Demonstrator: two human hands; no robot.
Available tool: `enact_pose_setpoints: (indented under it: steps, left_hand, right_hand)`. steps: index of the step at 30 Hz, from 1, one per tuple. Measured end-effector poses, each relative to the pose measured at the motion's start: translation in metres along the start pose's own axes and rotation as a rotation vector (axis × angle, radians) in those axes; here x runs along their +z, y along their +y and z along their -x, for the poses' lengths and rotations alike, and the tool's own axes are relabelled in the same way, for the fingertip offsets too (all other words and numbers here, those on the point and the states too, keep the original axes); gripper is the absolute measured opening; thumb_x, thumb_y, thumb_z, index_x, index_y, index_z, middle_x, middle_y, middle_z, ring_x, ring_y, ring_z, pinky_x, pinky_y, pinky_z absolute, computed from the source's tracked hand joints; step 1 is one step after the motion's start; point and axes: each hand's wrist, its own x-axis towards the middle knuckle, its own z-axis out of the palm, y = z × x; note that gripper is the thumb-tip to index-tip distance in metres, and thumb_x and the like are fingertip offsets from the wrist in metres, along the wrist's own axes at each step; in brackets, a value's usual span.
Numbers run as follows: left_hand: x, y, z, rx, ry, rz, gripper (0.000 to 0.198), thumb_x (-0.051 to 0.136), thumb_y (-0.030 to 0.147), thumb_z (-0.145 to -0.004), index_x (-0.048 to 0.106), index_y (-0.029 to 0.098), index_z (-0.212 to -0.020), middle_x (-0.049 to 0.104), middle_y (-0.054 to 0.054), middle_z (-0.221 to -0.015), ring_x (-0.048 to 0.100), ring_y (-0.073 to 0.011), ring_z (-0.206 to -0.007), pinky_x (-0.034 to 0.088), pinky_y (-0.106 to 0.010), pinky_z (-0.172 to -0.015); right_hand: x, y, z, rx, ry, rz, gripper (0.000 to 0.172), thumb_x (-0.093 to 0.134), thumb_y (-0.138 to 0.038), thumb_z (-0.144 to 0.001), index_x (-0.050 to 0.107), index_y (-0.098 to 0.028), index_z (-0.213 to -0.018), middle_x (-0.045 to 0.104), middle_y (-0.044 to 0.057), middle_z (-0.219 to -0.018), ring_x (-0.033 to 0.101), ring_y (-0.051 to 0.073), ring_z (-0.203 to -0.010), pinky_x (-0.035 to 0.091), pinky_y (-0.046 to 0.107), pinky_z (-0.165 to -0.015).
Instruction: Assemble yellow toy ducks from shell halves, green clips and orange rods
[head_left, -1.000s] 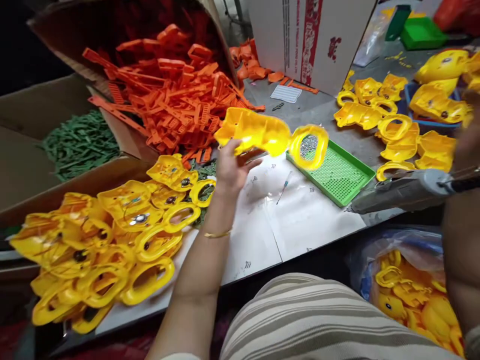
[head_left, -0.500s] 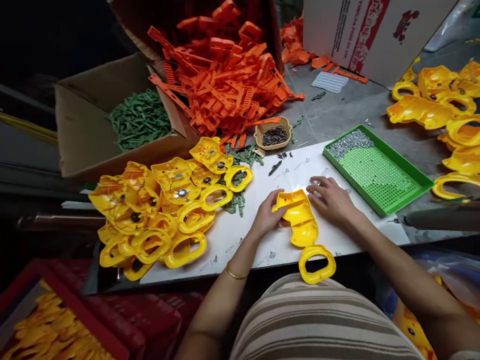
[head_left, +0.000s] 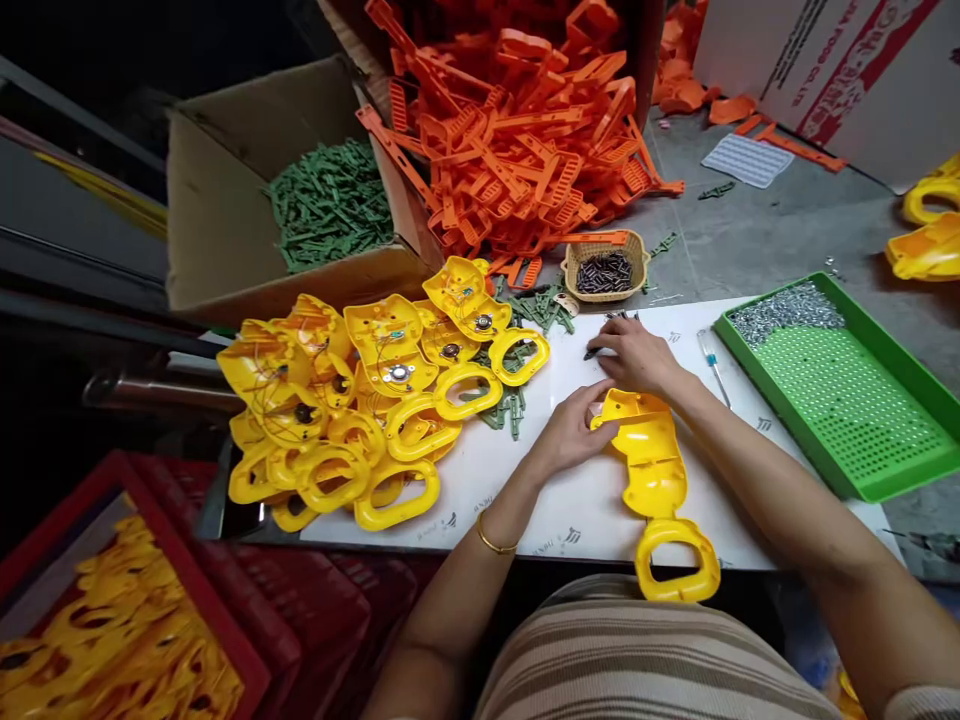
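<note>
A yellow plastic toy shell half (head_left: 654, 455), hollow side up with a ring handle at its lower end, lies on the white sheet and overhangs the table's front edge. My left hand (head_left: 574, 430) grips its upper left corner, thumb over the rim. Farther back, my right hand (head_left: 637, 352) reaches across above the shell, its bent fingers closed on a small dark plastic piece (head_left: 591, 353); its fingertips are partly hidden. Just behind that hand are small dark pins (head_left: 621, 315). A wicker basket (head_left: 571, 285) of dark metal pins stands farther back.
Yellow shells with wires (head_left: 390, 372) are heaped at left. Behind them stand a carton (head_left: 217, 180) of green parts and a pile of orange parts (head_left: 517, 150). A green tray (head_left: 885, 400) with screws and a screwdriver (head_left: 712, 362) lie right. A red crate (head_left: 247, 640) stands lower left.
My right hand has left the shell's right side and moved left and away, to the small dark piece. The screwdriver has come into sight. My left hand still holds the shell; the view has shifted.
</note>
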Motion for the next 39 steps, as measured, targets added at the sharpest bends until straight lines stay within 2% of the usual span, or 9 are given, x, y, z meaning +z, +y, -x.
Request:
enact_pose_setpoints:
  steps: [3, 6, 11, 14, 19, 25, 29, 34, 39]
  left_hand:
    - [-0.017, 0.008, 0.009, 0.044, 0.197, -0.291, 0.049, 0.065, 0.036, -0.085, 0.058, 0.019, -0.131, 0.067, -0.01, -0.122, 0.066, -0.0192, -0.089, 0.055, -0.034, -0.084]
    - [-0.041, 0.018, 0.013, 0.069, 0.452, -0.748, 0.041, 0.065, 0.033, -0.087, 0.063, 0.021, -0.125, 0.063, -0.012, -0.131, 0.056, -0.0303, -0.119, 0.045, -0.047, -0.1]
    - [-0.074, 0.012, 0.013, -0.086, 0.439, -1.126, 0.04, 0.068, 0.024, -0.084, 0.065, 0.022, -0.123, 0.067, -0.012, -0.125, 0.051, -0.0366, -0.121, 0.032, -0.063, -0.103]
    - [-0.085, -0.001, 0.012, -0.063, 0.465, -1.089, 0.024, 0.069, 0.026, -0.084, 0.072, 0.023, -0.108, 0.074, -0.01, -0.107, 0.057, -0.0339, -0.109, 0.032, -0.064, -0.101]
    - [-0.099, -0.012, 0.018, 0.198, 0.762, -0.698, 0.019, 0.073, 0.033, -0.083, 0.075, 0.023, -0.099, 0.076, -0.005, -0.098, 0.064, -0.0231, -0.096, 0.05, -0.042, -0.09]
    - [-0.111, -0.006, 0.026, 0.319, 1.13, -0.424, 0.023, 0.064, 0.033, -0.09, 0.073, 0.017, -0.105, 0.073, -0.008, -0.101, 0.068, -0.019, -0.097, 0.053, -0.034, -0.088]
    - [-0.108, -0.005, 0.03, 0.327, 1.065, -0.541, 0.022, 0.063, 0.032, -0.09, 0.072, 0.018, -0.104, 0.074, -0.007, -0.1, 0.067, -0.0193, -0.097, 0.052, -0.035, -0.091]
    - [-0.086, -0.029, 0.025, 0.353, 0.885, -0.74, 0.02, 0.064, 0.029, -0.088, 0.071, 0.018, -0.104, 0.074, -0.009, -0.105, 0.062, -0.0232, -0.108, 0.047, -0.041, -0.099]
    - [-0.069, -0.051, 0.012, 0.253, 0.764, -0.856, 0.024, 0.061, 0.029, -0.089, 0.07, 0.021, -0.109, 0.068, -0.011, -0.12, 0.052, -0.0287, -0.125, 0.035, -0.051, -0.11]
  right_hand:
    - [-0.006, 0.005, 0.008, 0.041, -0.051, 0.037, 0.028, 0.052, -0.028, -0.089, 0.071, -0.027, -0.11, 0.064, 0.009, -0.115, 0.06, 0.028, -0.105, 0.049, 0.035, -0.07]
    - [-0.019, 0.008, 0.007, 0.07, -0.118, 0.065, 0.025, 0.057, -0.027, -0.084, 0.074, -0.026, -0.102, 0.065, 0.009, -0.111, 0.063, 0.029, -0.096, 0.048, 0.035, -0.066]
    - [-0.015, -0.01, -0.042, -0.094, -0.024, 0.011, 0.042, 0.043, -0.018, -0.091, 0.061, -0.021, -0.129, 0.057, 0.009, -0.137, 0.06, 0.026, -0.114, 0.049, 0.034, -0.084]
    - [-0.004, -0.022, -0.064, -0.163, -0.079, 0.016, 0.047, 0.045, -0.017, -0.09, 0.058, -0.025, -0.134, 0.052, 0.008, -0.143, 0.06, 0.026, -0.116, 0.049, 0.033, -0.081]
    - [-0.013, -0.03, -0.057, -0.198, -0.165, 0.049, 0.033, 0.054, -0.02, -0.085, 0.072, -0.026, -0.112, 0.065, 0.01, -0.121, 0.065, 0.028, -0.104, 0.049, 0.033, -0.072]
    - [-0.001, -0.069, -0.089, -0.467, -0.271, -0.001, 0.061, 0.053, -0.023, -0.085, 0.045, -0.027, -0.146, 0.039, 0.009, -0.156, 0.038, 0.032, -0.14, 0.039, 0.048, -0.105]
    - [0.015, -0.083, -0.095, -0.523, -0.34, 0.038, 0.07, 0.059, -0.023, -0.08, 0.042, -0.031, -0.147, 0.042, 0.012, -0.152, 0.034, 0.035, -0.142, 0.03, 0.062, -0.108]
    - [0.001, -0.041, -0.061, -0.484, -0.353, 0.089, 0.058, 0.062, -0.015, -0.076, 0.06, -0.032, -0.131, 0.048, 0.012, -0.146, 0.039, 0.033, -0.138, 0.028, 0.062, -0.108]
    - [-0.028, -0.003, -0.013, -0.344, -0.111, -0.107, 0.04, 0.057, -0.016, -0.082, 0.069, -0.021, -0.119, 0.057, 0.014, -0.137, 0.052, 0.031, -0.126, 0.041, 0.047, -0.102]
